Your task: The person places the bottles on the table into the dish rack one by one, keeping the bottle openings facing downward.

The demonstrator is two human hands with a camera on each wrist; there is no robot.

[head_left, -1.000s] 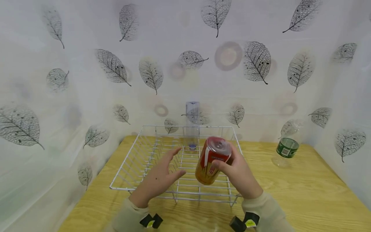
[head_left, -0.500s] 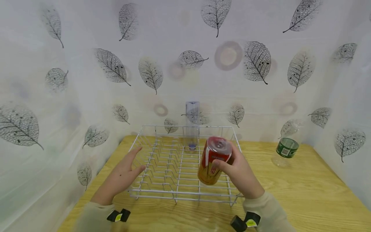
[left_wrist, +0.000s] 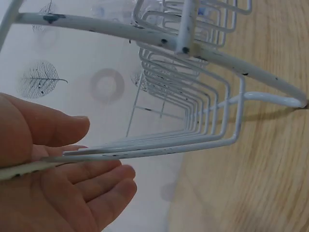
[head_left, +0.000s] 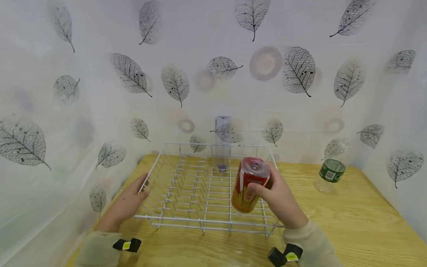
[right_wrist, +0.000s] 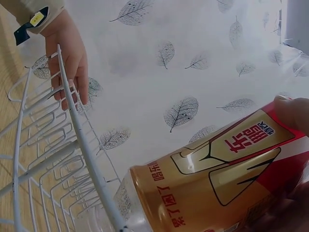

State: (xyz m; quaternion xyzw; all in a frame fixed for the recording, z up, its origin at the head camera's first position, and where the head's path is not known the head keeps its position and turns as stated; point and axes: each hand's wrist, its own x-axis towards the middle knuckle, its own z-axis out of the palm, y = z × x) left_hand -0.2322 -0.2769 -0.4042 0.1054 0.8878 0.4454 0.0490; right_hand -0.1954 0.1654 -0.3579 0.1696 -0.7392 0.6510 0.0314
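A white wire dish rack (head_left: 213,221) stands on the wooden table. My left hand (head_left: 126,204) is at its left side, the rim wire passing between thumb and fingers. In the left wrist view the fingers (left_wrist: 111,203) look loosely straight and the thumb is apart from the wire. My right hand (head_left: 283,200) grips a plastic drink bottle (head_left: 245,189) with a red and gold label, above the rack's right part. Its base faces up; the clear end (right_wrist: 130,203) beyond the gold shows in the right wrist view. A clear bottle (head_left: 222,148) stands cap down at the rack's back.
A clear bottle with a green label (head_left: 331,170) stands upright on the table (head_left: 350,222) to the right of the rack. Leaf-patterned curtains (head_left: 213,92) close off the back and both sides. Wire dividers (head_left: 197,193) fill the rack's left half.
My left hand has moved left from over the rack to its left rim. The right hand still holds the red and gold bottle in nearly the same place.
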